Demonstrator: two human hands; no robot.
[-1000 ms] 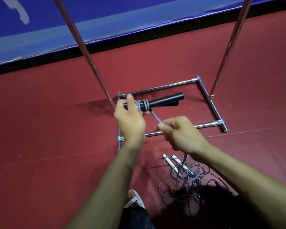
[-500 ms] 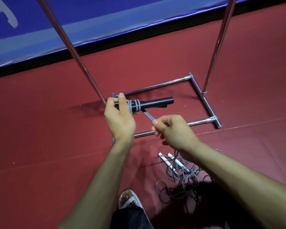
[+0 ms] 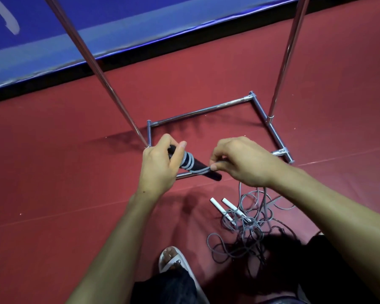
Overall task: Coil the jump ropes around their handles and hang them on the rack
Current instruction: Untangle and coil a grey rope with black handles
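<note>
My left hand (image 3: 160, 165) grips the black jump rope handles (image 3: 208, 172), which point down to the right. A few turns of grey rope (image 3: 188, 163) wrap them beside my thumb. My right hand (image 3: 244, 161) pinches the grey rope just over the handles' free end, and the rope trails down from it to the floor. A tangled pile of grey rope (image 3: 246, 229) lies on the red floor with two white handles (image 3: 226, 207) sticking out of it. The metal rack (image 3: 206, 109) stands just beyond my hands.
The rack's two chrome uprights (image 3: 97, 69) rise out of frame on the left and right of its floor frame. A blue mat with a black edge (image 3: 123, 36) runs along the far side. My sandaled foot (image 3: 173, 260) is at the bottom centre.
My right hand has swung up and over the handles, carrying the rope across them. The handles have tilted from pointing right to pointing down-right, and another turn lies on them.
</note>
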